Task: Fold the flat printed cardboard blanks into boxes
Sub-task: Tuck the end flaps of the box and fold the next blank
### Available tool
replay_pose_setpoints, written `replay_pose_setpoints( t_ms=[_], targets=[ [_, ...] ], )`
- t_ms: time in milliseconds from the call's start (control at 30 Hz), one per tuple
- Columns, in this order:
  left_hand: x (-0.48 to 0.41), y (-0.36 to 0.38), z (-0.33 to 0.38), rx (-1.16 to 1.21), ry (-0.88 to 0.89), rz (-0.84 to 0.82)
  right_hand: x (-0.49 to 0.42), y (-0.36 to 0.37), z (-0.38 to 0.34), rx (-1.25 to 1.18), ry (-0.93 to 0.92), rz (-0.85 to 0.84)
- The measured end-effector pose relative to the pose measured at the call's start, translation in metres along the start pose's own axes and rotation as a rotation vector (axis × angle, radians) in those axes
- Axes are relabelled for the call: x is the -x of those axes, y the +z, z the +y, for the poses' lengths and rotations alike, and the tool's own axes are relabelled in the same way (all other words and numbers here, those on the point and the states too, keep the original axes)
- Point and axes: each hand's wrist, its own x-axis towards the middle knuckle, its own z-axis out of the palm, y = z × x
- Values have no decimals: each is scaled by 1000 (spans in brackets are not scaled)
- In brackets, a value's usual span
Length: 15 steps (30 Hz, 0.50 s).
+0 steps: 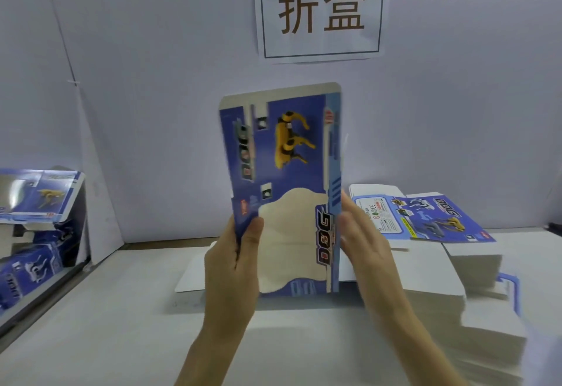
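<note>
I hold a blue printed cardboard blank [286, 185] upright above the table, its face showing a yellow robot dog and "DOG" lettering turned sideways. My left hand [234, 261] pinches its lower left edge, thumb on the front. My right hand [365, 245] grips the lower right edge from the side and behind. A thick stack of flat blanks [431, 264] lies to the right, the top one printed side up.
Folded boxes [36, 200] are piled in a bin at the far left. A white sheet [191, 276] lies flat behind my hands. A white partition with a paper sign [320, 8] closes off the back of the white table [121, 325].
</note>
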Motion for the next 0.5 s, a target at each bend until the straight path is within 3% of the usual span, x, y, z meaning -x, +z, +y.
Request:
replay_pose_setpoints(
  t_ms=[100,200,267,367,500],
  targets=[
    [-8,-14,4,-61,-41,-213,-7,-17,-4,-168,137,77],
    [-15,-24,9,138,-160,-318,-7,-27,-11,-151,129,185],
    [-16,-27,10,246,-218,-306,-8,-31,-12,-34,72,133],
    [-14,-25,4,149,-160,-253,-7,-32,-14,102,59,22],
    [-15,-24,0,174,-166,-214,-6,-30,-16,161,52,79]
  ],
)
